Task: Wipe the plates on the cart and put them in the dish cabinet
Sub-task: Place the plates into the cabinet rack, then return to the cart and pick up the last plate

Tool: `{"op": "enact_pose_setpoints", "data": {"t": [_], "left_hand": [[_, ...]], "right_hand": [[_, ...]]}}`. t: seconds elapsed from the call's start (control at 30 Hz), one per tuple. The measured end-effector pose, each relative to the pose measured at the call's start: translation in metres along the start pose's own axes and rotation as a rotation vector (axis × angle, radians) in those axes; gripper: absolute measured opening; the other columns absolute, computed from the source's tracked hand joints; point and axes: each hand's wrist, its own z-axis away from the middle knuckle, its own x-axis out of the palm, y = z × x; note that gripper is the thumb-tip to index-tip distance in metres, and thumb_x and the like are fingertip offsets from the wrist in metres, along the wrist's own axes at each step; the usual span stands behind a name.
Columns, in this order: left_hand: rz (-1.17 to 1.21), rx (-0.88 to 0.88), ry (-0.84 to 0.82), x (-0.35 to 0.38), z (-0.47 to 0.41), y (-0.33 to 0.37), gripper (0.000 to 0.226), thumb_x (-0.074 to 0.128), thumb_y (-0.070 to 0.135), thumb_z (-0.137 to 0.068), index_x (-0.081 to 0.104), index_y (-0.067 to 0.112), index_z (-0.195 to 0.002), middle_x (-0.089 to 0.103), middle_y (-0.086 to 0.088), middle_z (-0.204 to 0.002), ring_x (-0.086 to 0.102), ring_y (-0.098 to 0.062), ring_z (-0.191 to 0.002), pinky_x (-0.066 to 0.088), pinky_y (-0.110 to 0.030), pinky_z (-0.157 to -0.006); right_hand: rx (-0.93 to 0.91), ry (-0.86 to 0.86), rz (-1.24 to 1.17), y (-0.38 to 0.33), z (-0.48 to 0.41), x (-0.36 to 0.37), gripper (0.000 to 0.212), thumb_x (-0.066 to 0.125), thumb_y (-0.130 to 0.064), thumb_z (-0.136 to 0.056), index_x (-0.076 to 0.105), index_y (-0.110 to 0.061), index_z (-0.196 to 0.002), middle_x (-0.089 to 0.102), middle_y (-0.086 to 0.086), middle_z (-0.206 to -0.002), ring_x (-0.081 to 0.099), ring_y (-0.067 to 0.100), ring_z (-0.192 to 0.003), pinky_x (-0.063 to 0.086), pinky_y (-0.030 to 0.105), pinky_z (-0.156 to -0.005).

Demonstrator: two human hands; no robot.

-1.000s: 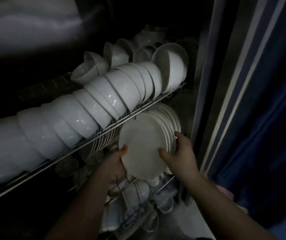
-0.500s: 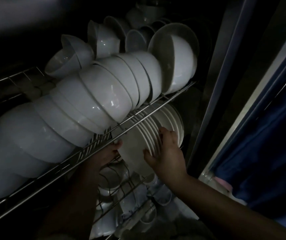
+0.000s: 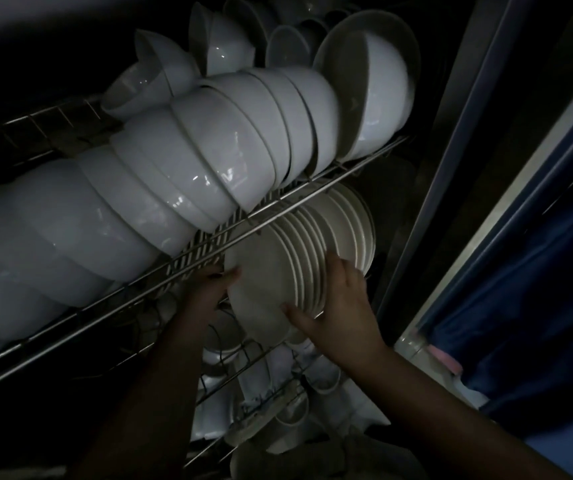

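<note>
Inside the dark dish cabinet a white plate stands on edge at the front of a row of upright plates under the wire shelf. My left hand holds the plate's left rim, thumb on its face. On the right side, my right hand grips the lower right rim, with its fingers reaching over the edges of the plates behind. The plate touches the row.
A wire shelf above the plates carries a long nested line of white bowls. Cups and small bowls sit on a lower rack. The cabinet's metal frame and a blue curtain are to the right.
The plate has gone from in front of the rack to deeper in, up against the row of plates. Both hands followed it inward and the camera came closer.
</note>
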Motion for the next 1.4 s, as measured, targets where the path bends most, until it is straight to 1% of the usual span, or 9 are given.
{"op": "enact_pose_setpoints", "data": {"t": [0.1, 0.2, 0.3, 0.47, 0.6, 0.83, 1.03, 1.23, 1.4], "left_hand": [[-0.120, 0.073, 0.175, 0.002, 0.009, -0.009, 0.023, 0.074, 0.016, -0.085, 0.067, -0.005, -0.089, 0.066, -0.009, -0.077, 0.061, -0.025, -0.079, 0.042, -0.010, -0.053], [-0.105, 0.130, 0.192, 0.002, 0.023, -0.013, 0.028, 0.076, 0.006, -0.080, 0.065, -0.004, -0.105, 0.067, -0.012, -0.096, 0.064, -0.023, -0.088, 0.047, -0.016, -0.062], [-0.162, 0.223, 0.261, 0.001, 0.045, -0.010, 0.029, 0.076, 0.001, -0.079, 0.064, 0.002, -0.105, 0.067, -0.012, -0.097, 0.062, -0.022, -0.088, 0.049, -0.028, -0.076], [-0.518, 0.405, 0.289, 0.001, 0.094, -0.007, 0.034, 0.065, 0.036, -0.080, 0.068, 0.016, -0.107, 0.067, -0.010, -0.109, 0.064, -0.027, -0.099, 0.053, -0.038, -0.087], [-0.704, 0.431, 0.456, 0.022, 0.168, -0.011, 0.029, 0.058, 0.029, -0.076, 0.071, 0.016, -0.098, 0.069, -0.010, -0.101, 0.065, -0.034, -0.090, 0.054, -0.041, -0.079], [-0.841, -0.018, 0.692, 0.036, 0.317, -0.088, 0.024, 0.074, 0.021, -0.072, 0.072, 0.024, -0.097, 0.066, -0.003, -0.094, 0.062, -0.033, -0.088, 0.044, -0.040, -0.076], [-0.721, -0.391, 0.953, 0.010, 0.484, -0.161, 0.031, 0.063, 0.026, -0.085, 0.064, 0.028, -0.116, 0.059, -0.002, -0.117, 0.056, -0.030, -0.107, 0.039, -0.042, -0.092], [-0.677, -0.737, 1.283, -0.022, 0.678, -0.232, 0.026, 0.073, 0.021, -0.077, 0.070, 0.024, -0.102, 0.066, -0.004, -0.103, 0.061, -0.034, -0.097, 0.042, -0.045, -0.087], [-0.622, -1.043, 1.469, -0.062, 0.862, -0.297, 0.031, 0.062, 0.029, -0.088, 0.064, 0.025, -0.118, 0.063, -0.002, -0.118, 0.053, -0.029, -0.113, 0.037, -0.040, -0.092]], "right_hand": [[-0.010, 0.043, 0.147, 0.013, 0.001, -0.004, 0.104, 0.052, -0.073, -0.068, 0.035, -0.005, -0.146, 0.045, 0.012, -0.138, 0.036, 0.030, -0.124, 0.034, 0.047, -0.108], [-0.038, 0.008, 0.149, 0.021, 0.001, -0.008, 0.097, 0.073, -0.057, -0.071, 0.035, -0.009, -0.147, 0.041, 0.012, -0.136, 0.033, 0.028, -0.122, 0.033, 0.044, -0.107], [-0.087, 0.055, 0.071, 0.025, 0.000, -0.014, 0.087, 0.079, -0.045, -0.072, 0.042, -0.013, -0.143, 0.041, 0.010, -0.133, 0.034, 0.025, -0.121, 0.033, 0.039, -0.104], [-0.448, 0.018, -0.002, 0.013, 0.000, -0.017, 0.047, 0.066, -0.034, -0.081, 0.062, -0.012, -0.122, 0.057, 0.008, -0.115, 0.043, 0.022, -0.110, 0.038, 0.032, -0.093], [-0.672, -0.272, 0.013, 0.003, 0.021, -0.008, 0.034, 0.057, -0.030, -0.078, 0.068, -0.014, -0.106, 0.063, 0.005, -0.102, 0.049, 0.024, -0.100, 0.044, 0.033, -0.085], [-0.949, -0.782, 0.193, -0.016, 0.099, 0.032, 0.027, 0.069, -0.023, -0.082, 0.065, -0.015, -0.107, 0.061, 0.005, -0.106, 0.054, 0.029, -0.100, 0.046, 0.037, -0.079], [-1.330, -1.073, 0.149, -0.086, 0.234, 0.055, 0.036, 0.065, -0.024, -0.088, 0.059, -0.018, -0.123, 0.058, 0.005, -0.120, 0.049, 0.027, -0.114, 0.043, 0.037, -0.091], [-1.776, -1.218, 0.029, -0.182, 0.432, 0.071, 0.035, 0.061, -0.027, -0.090, 0.058, -0.018, -0.124, 0.056, 0.003, -0.122, 0.047, 0.025, -0.113, 0.040, 0.036, -0.093], [-2.001, -1.313, -0.114, -0.254, 0.638, 0.071, 0.040, 0.062, -0.030, -0.091, 0.054, -0.023, -0.130, 0.055, -0.002, -0.126, 0.046, 0.019, -0.116, 0.040, 0.032, -0.096]]}}
